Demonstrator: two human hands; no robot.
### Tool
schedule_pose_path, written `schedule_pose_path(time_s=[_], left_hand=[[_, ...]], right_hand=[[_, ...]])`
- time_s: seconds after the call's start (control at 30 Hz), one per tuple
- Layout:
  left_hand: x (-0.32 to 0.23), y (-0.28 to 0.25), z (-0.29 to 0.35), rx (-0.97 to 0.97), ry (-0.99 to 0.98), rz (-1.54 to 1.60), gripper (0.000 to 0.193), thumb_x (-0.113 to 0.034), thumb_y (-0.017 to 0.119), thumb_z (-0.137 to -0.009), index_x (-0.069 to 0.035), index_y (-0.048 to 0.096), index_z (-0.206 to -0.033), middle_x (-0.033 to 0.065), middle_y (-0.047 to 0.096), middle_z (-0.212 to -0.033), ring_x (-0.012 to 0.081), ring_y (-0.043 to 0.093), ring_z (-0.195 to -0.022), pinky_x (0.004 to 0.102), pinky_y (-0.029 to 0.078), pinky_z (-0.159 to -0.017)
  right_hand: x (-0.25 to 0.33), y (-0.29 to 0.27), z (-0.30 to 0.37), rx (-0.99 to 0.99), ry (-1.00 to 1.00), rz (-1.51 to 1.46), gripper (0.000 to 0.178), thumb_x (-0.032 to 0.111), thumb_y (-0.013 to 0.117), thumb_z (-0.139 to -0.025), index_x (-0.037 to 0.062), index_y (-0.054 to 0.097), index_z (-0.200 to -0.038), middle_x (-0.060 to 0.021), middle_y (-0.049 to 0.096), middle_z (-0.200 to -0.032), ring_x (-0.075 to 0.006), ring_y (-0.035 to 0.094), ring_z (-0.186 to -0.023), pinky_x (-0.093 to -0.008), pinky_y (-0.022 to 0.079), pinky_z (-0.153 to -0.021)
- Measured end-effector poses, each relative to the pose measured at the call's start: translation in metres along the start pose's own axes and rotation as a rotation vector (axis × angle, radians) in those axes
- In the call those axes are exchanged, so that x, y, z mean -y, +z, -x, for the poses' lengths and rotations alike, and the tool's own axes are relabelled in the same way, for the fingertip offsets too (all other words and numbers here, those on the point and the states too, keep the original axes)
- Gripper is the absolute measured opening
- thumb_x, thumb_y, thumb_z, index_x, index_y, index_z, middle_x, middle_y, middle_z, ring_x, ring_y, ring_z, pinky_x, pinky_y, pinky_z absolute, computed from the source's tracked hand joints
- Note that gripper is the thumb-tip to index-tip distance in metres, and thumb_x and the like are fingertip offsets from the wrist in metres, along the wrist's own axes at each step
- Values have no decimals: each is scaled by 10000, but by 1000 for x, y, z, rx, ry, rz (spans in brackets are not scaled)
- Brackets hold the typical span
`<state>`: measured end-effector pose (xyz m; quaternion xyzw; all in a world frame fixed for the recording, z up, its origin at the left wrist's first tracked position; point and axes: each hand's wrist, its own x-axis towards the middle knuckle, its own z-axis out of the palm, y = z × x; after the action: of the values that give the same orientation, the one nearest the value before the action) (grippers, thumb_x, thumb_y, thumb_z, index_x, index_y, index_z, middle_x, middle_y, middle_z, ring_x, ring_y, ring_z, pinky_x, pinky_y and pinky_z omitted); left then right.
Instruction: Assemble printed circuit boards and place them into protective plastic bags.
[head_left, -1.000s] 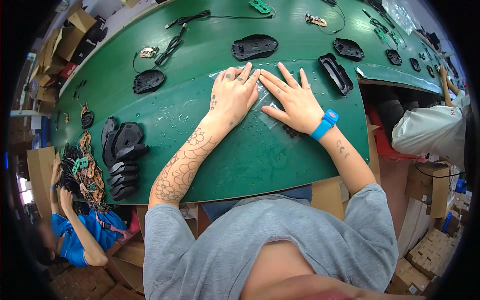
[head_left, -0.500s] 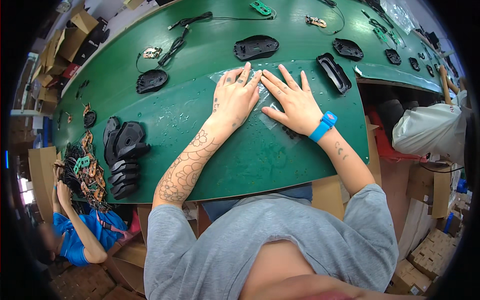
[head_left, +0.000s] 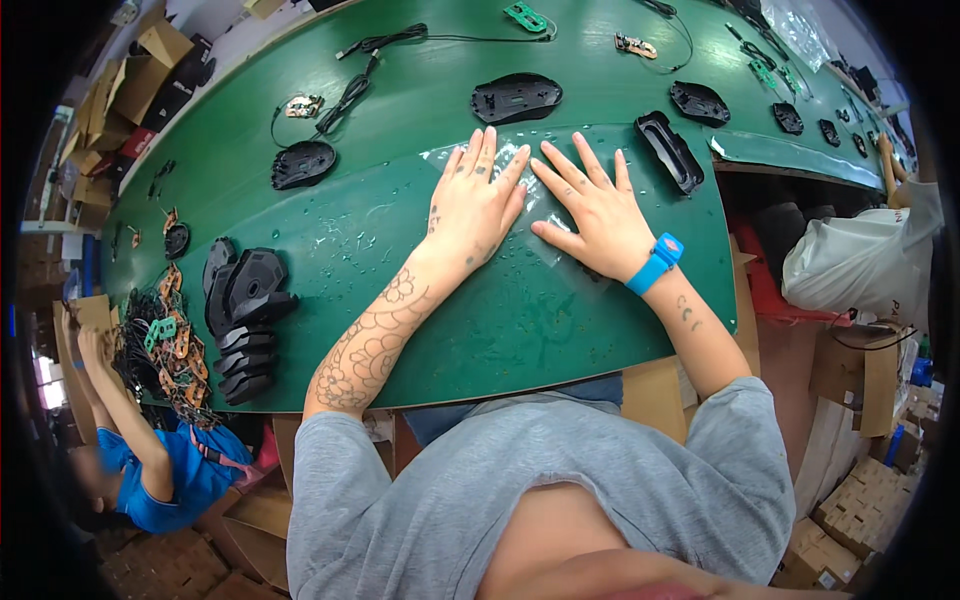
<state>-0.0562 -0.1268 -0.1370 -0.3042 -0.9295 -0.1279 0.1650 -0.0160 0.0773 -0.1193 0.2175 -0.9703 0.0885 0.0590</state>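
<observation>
My left hand (head_left: 472, 205) lies on a thin clear plastic sheet (head_left: 543, 232) on the green table, its fingers stretched out. Beside it my right hand (head_left: 597, 215) is spread on the same sheet, thumb pointing toward the left hand; a blue band (head_left: 655, 264) circles that wrist. Neither hand grips anything, and both cover much of the sheet. Just beyond the fingertips sits a black mouse base shell (head_left: 516, 98). A long, hollow black casing (head_left: 668, 152) lies to the right of my right hand, with another black shell (head_left: 699, 103) behind it.
Water drops dot the green table (head_left: 480, 335). At left stand stacked black mouse covers (head_left: 255, 285) and a heap of circuit boards with cables (head_left: 175, 345). Another shell (head_left: 303, 165) and a coiled cable (head_left: 345, 105) lie farther back. A person in blue (head_left: 175, 470) works at far left.
My hands have moved slightly apart, the right one shifting a little to the right and nearer me. At left, the other person's arms have moved.
</observation>
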Motion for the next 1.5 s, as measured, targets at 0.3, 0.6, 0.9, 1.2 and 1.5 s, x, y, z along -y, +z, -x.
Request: schedule_pose_path(time_s=[0.3, 0.6, 0.9, 1.2, 1.5], left_hand=[[2, -6, -1, 9, 11, -25, 490, -324, 602, -948, -147, 572, -1404, 277, 472, -1470, 381, 450, -1393, 462, 359, -1143], [-3, -14, 9, 29, 16, -34, 488, -331, 613, -945, -157, 576, -1399, 274, 484, -1459, 382, 452, -1391, 460, 363, -1140], [-3, -9, 7, 36, 16, -53, 490, -353, 597, -954, -150, 574, -1399, 275, 487, -1455, 383, 455, -1389, 457, 373, -1133], [-3, -9, 4, 55, 13, -41, 496, -378, 581, -958, -154, 571, -1401, 274, 483, -1459, 386, 448, -1393, 452, 362, -1142], [0, -19, -5, 149, 8, -52, 484, -346, 585, -972, -190, 548, -1428, 246, 446, -1502, 362, 440, -1403, 423, 383, -1132]], right_hand=[[-1, -1, -2, 20, 2, -26, 745, 524, 584, -918, 195, 366, -1550, -14, 273, -1642, -319, 132, -1539, -678, 121, -1180], [4, -1, 7, 20, -1, -65, 749, 514, 603, -909, 204, 367, -1549, -27, 273, -1640, -327, 135, -1536, -686, 128, -1175], [0, -2, 6, 27, 2, -29, 751, 521, 601, -907, 205, 370, -1547, -28, 271, -1640, -336, 129, -1536, -686, 131, -1174], [-4, 2, 5, 8, -2, -42, 741, 522, 597, -903, 184, 391, -1529, -52, 301, -1623, -355, 151, -1527, -698, 145, -1164], [-3, -2, 2, 22, 22, -53, 721, 496, 614, -912, 199, 395, -1532, -40, 293, -1627, -340, 135, -1534, -690, 148, -1169]])
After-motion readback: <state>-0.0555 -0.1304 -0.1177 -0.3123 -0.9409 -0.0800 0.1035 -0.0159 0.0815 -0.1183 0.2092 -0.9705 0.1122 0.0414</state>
